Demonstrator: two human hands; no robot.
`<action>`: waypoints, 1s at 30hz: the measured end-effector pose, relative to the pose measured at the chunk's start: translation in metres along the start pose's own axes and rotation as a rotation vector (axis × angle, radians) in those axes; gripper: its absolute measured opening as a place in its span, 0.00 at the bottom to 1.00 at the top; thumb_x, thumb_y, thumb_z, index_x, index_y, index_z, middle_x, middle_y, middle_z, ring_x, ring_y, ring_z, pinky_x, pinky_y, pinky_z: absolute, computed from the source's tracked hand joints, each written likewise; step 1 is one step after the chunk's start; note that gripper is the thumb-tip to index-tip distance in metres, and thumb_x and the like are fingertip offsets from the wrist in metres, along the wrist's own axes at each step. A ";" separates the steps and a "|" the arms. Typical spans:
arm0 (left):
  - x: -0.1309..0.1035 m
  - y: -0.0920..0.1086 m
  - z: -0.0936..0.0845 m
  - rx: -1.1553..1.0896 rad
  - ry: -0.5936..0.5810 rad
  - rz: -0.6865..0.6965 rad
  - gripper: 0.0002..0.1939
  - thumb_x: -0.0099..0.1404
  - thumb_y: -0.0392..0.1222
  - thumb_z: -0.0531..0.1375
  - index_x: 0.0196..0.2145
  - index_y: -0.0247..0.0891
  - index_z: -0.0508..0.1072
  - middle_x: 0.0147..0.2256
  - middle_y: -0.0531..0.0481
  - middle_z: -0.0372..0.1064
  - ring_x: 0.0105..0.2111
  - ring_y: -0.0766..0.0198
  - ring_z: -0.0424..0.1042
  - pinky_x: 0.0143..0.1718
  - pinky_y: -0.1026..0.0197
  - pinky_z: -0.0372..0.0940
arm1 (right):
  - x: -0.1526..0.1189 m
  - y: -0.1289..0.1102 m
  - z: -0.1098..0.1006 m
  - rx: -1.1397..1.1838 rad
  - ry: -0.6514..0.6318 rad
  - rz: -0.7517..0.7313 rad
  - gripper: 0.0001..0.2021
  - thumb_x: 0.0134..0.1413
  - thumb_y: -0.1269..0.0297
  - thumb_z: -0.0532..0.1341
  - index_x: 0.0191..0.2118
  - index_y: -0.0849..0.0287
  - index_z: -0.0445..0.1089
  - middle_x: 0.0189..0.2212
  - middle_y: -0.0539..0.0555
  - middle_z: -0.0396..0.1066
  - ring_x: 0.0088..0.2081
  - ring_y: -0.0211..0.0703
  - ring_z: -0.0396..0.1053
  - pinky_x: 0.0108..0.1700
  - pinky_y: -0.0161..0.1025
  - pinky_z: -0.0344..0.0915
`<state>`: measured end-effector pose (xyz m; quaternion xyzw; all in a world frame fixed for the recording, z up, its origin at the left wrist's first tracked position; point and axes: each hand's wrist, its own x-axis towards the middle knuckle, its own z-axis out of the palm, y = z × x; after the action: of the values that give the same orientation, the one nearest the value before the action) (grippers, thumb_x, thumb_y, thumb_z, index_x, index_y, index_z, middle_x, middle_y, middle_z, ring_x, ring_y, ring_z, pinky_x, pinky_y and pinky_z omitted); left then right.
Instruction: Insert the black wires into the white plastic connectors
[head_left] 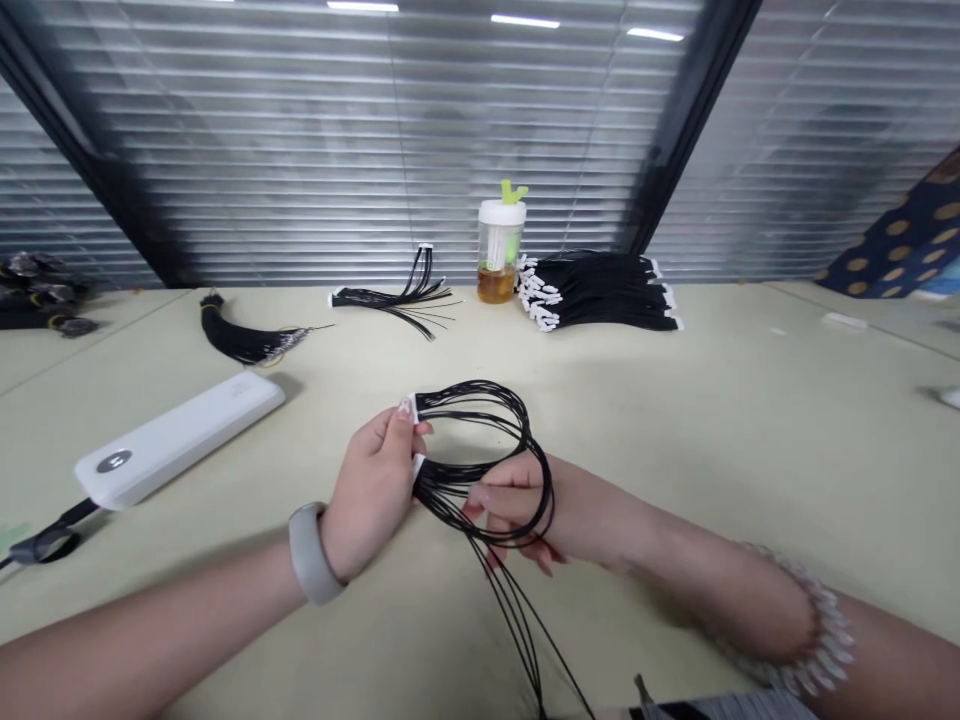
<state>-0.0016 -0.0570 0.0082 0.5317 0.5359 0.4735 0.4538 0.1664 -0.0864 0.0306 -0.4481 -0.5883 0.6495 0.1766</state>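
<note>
Grey cloth [739,706] shows at the bottom edge, and beside it the loose ends of the harness [433,482] run down out of view. Those few thin wires splay apart as they leave the lower bunch. The harness itself is matte black, its many slim wires bent round into an open loop, held up over the counter [712,420] in the middle of the view. Two small white connectors cap its ends, the upper connector [412,408] and the lower connector [418,465], both at the left of the loop. The wires lie closely packed at each one and spread slightly along the curve. The left hand [375,485] has its grip closed on the upper connector, thumb on top, with the lower one just against the fingers. The right hand [517,492] reaches behind the right side of the loop, fingers curled at the lower wires; whether its grip pinches any, I cannot tell.
</note>
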 end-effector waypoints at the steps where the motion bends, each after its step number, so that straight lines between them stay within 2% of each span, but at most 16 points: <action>1: -0.001 0.001 0.000 0.022 -0.002 0.013 0.20 0.62 0.55 0.50 0.25 0.35 0.64 0.15 0.58 0.53 0.15 0.73 0.51 0.15 0.70 0.49 | 0.002 0.001 0.001 -0.013 0.000 -0.030 0.13 0.55 0.60 0.53 0.26 0.63 0.64 0.21 0.50 0.71 0.12 0.24 0.54 0.12 0.24 0.49; 5: -0.004 0.006 0.002 0.123 0.008 0.075 0.20 0.64 0.53 0.47 0.24 0.35 0.64 0.16 0.57 0.56 0.16 0.73 0.53 0.16 0.70 0.50 | 0.010 0.006 0.008 -0.022 0.003 -0.086 0.16 0.53 0.64 0.53 0.18 0.63 0.62 0.17 0.48 0.68 0.11 0.25 0.54 0.11 0.24 0.49; 10: -0.006 0.011 0.004 0.217 0.023 0.164 0.19 0.65 0.48 0.46 0.23 0.35 0.65 0.18 0.54 0.60 0.20 0.71 0.59 0.21 0.69 0.54 | 0.011 0.005 0.013 -0.050 0.056 -0.103 0.18 0.53 0.58 0.54 0.17 0.62 0.62 0.13 0.47 0.63 0.12 0.27 0.56 0.12 0.25 0.49; 14: -0.007 0.013 0.004 0.235 0.018 0.162 0.19 0.65 0.47 0.46 0.22 0.35 0.64 0.18 0.55 0.60 0.20 0.70 0.59 0.22 0.69 0.55 | 0.009 0.007 0.016 -0.219 0.144 -0.190 0.16 0.54 0.61 0.53 0.18 0.62 0.60 0.14 0.47 0.61 0.18 0.30 0.62 0.17 0.25 0.52; 17: -0.007 0.012 0.004 0.247 -0.007 0.197 0.19 0.65 0.47 0.46 0.21 0.35 0.62 0.17 0.55 0.58 0.20 0.70 0.59 0.23 0.69 0.56 | 0.008 0.009 0.019 -0.461 0.246 -0.309 0.13 0.52 0.67 0.52 0.18 0.62 0.59 0.14 0.45 0.59 0.18 0.28 0.56 0.19 0.26 0.49; 21: -0.008 0.009 0.003 0.247 -0.026 0.213 0.19 0.66 0.47 0.46 0.22 0.35 0.63 0.17 0.56 0.57 0.19 0.71 0.58 0.22 0.69 0.55 | 0.008 0.009 0.020 -0.690 0.358 -0.418 0.09 0.45 0.73 0.52 0.17 0.62 0.56 0.12 0.43 0.50 0.17 0.27 0.45 0.19 0.28 0.43; 25: -0.009 0.009 0.003 0.240 -0.030 0.170 0.19 0.66 0.49 0.46 0.23 0.35 0.63 0.16 0.57 0.55 0.18 0.72 0.56 0.20 0.70 0.54 | 0.005 0.007 0.019 -0.787 0.376 -0.412 0.06 0.41 0.73 0.52 0.18 0.61 0.57 0.13 0.43 0.50 0.17 0.27 0.45 0.20 0.29 0.44; 30: -0.008 0.011 0.004 0.187 -0.032 0.086 0.19 0.65 0.51 0.47 0.25 0.35 0.64 0.16 0.57 0.54 0.16 0.73 0.53 0.17 0.70 0.52 | -0.010 -0.006 0.012 -0.854 0.314 -0.288 0.05 0.42 0.72 0.52 0.20 0.60 0.59 0.14 0.43 0.53 0.18 0.29 0.48 0.20 0.29 0.45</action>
<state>0.0037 -0.0651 0.0184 0.6017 0.5474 0.4318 0.3898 0.1606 -0.1001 0.0386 -0.4873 -0.8249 0.2429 0.1518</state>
